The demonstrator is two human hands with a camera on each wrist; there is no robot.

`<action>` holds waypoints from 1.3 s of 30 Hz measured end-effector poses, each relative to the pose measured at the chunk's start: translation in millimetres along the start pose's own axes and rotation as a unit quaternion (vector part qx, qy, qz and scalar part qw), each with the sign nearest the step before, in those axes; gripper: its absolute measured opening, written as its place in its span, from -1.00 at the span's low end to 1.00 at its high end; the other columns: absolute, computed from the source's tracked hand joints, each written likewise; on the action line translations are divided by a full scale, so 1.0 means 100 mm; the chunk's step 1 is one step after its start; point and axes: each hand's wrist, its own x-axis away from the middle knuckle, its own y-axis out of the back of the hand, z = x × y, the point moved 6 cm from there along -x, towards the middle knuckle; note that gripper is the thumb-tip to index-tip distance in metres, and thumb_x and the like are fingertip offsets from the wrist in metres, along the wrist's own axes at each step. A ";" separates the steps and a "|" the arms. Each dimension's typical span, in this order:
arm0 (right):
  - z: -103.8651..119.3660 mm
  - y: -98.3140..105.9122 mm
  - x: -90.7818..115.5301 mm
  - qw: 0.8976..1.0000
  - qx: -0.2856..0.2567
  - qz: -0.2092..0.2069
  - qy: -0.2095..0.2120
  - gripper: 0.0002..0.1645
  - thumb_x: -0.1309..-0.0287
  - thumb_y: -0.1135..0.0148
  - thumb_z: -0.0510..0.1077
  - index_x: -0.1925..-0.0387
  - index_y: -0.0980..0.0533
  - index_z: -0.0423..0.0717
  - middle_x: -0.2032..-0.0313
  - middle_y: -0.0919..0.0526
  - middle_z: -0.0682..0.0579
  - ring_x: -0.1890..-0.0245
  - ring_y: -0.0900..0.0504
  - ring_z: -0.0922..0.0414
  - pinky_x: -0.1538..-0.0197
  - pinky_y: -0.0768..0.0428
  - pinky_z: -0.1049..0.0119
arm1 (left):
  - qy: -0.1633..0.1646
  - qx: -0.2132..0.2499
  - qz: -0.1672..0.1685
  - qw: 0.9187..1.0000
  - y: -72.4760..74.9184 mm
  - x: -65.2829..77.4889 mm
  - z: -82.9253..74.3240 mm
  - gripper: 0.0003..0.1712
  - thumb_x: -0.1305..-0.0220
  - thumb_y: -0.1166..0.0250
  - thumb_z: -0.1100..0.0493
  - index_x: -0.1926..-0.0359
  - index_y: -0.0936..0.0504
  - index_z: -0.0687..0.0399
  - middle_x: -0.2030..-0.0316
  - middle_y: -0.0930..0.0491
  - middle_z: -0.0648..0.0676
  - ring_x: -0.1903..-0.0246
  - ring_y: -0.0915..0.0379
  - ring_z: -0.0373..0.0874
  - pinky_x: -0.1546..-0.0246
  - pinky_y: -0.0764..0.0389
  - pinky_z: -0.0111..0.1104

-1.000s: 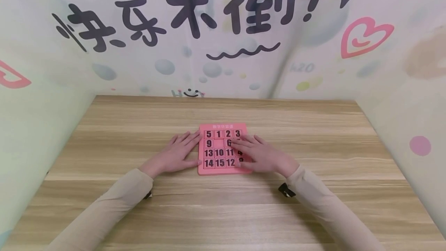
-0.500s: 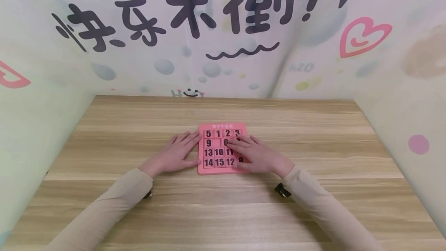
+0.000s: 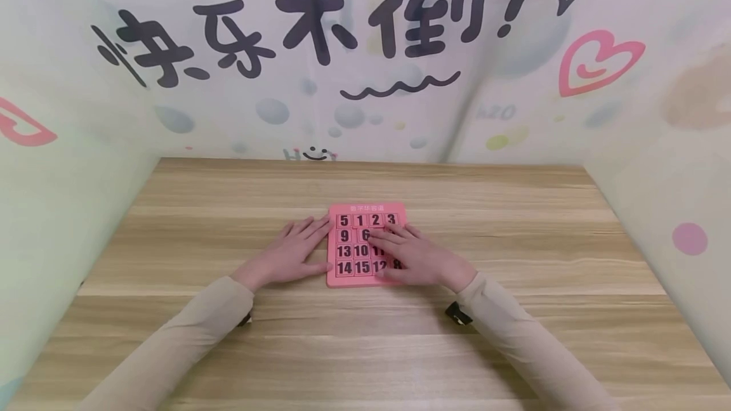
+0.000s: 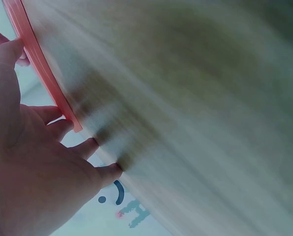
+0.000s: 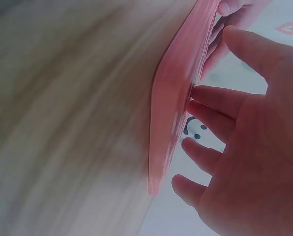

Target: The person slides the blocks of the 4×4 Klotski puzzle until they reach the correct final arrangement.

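Note:
A pink sliding number puzzle (image 3: 348, 279) lies flat on the table, its top row reading 5, 1, 2, 3. My left hand (image 3: 282, 254) rests along its left side with fingers extended. In the left wrist view, thumb and fingers of that hand (image 4: 43, 152) touch the frame's edge (image 4: 40, 59), and two fingertips reach the tabletop. From the right, my right hand (image 3: 419, 255) reaches over the board, a fingertip at the tile marked 6 (image 3: 364, 234). It hides several tiles on the right. The right wrist view shows this hand's (image 5: 254, 132) fingers fairly straight, one fingertip at the puzzle's face.
The wood-grain table (image 3: 365, 347) runs back to a printed wall cloth (image 3: 228, 119) with large black characters. Pale side panels stand left and right. A black wrist-worn piece (image 3: 459, 313) shows under the right cuff.
My right hand has moved left, and the 6 tile has slid left with it, into the gap beside the 9. The left hand stays at the puzzle's left edge.

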 end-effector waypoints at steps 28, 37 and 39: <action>-0.03 0.10 -0.02 0.999 -0.034 -0.030 0.013 -0.28 -0.37 -0.03 0.13 -0.43 -0.21 -0.09 -0.44 -0.14 -0.06 -0.45 0.05 -0.14 -0.41 0.13 -0.16 | 0.003 0.005 -0.003 1.000 0.02 0.03 0.02 -0.02 -0.31 -0.11 -0.30 -0.51 0.02 0.12 -0.51 0.14 0.09 -0.44 0.27 0.19 -0.35 0.24 0.17; -0.26 0.21 0.18 0.997 -0.051 -0.059 -0.004 -0.27 -0.35 -0.09 0.06 -0.40 -0.23 -0.21 -0.41 -0.18 -0.16 -0.43 0.04 -0.22 -0.40 0.10 -0.18 | 0.000 0.001 -0.002 1.000 0.01 0.02 -0.01 -0.03 -0.32 -0.08 -0.33 -0.52 0.01 0.11 -0.51 0.14 0.09 -0.44 0.26 0.20 -0.35 0.23 0.18; -0.30 0.22 0.21 0.997 -0.051 -0.063 -0.004 -0.27 -0.34 -0.11 0.07 -0.39 -0.24 -0.22 -0.40 -0.20 -0.18 -0.42 0.03 -0.24 -0.40 0.10 -0.19 | -0.001 0.000 -0.002 1.000 0.01 0.01 -0.02 -0.02 -0.32 -0.08 -0.33 -0.52 0.02 0.11 -0.51 0.14 0.09 -0.44 0.26 0.19 -0.35 0.23 0.18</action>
